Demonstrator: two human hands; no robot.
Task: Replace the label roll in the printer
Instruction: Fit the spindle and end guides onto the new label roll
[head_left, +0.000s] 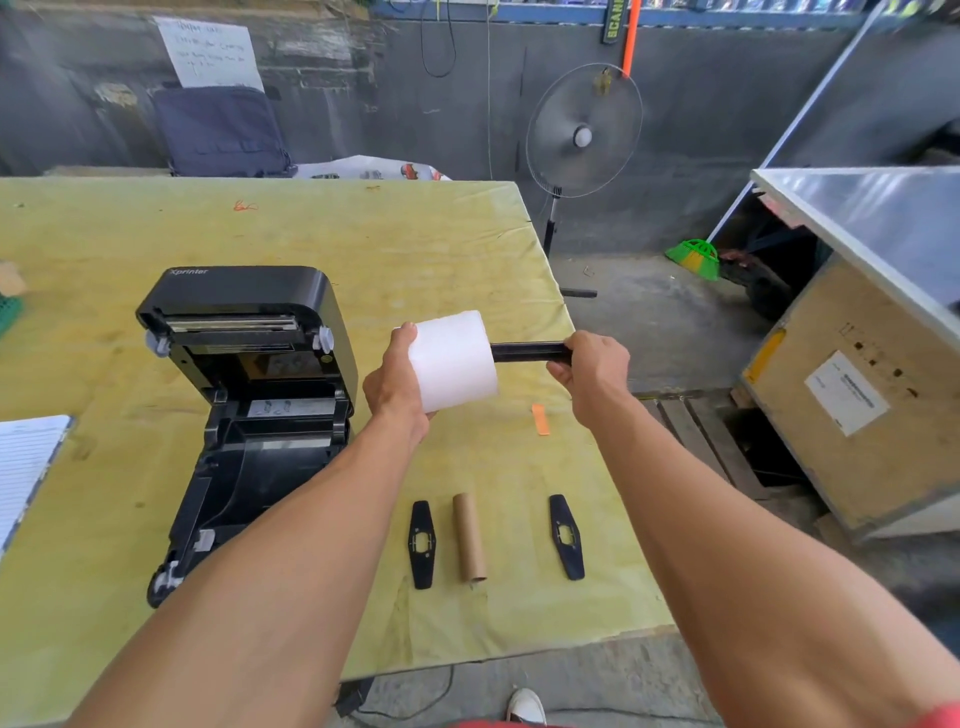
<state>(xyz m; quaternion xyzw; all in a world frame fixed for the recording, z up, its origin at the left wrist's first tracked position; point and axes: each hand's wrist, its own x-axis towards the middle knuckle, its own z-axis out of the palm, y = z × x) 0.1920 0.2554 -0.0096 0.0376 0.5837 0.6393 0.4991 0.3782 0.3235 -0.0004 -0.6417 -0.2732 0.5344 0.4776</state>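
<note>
A yellow-topped table (415, 234) filled the view. At its nine o'clock edge lay a lined notebook (26, 467). At about ten o'clock from the person's hands stood the black printer (249, 405), its lid tipped back and its roll bay bare, apparently left open to receive the new roll. Raised above the table, the left hand (395, 384) wrapped its fingers around the end of a fresh white label roll (452, 361), steadying it on its side. A black spindle (530, 352) stuck out of the roll's core toward three o'clock, and the right hand (592, 369) was closed around its free end, seemingly to slide it through. At six o'clock from the hands, a black guide plate (422, 543), the spent cardboard core (469, 538) and a second guide plate (567, 536) lay side by side on the table without touching, likely set out for refitting on the spindle.
</note>
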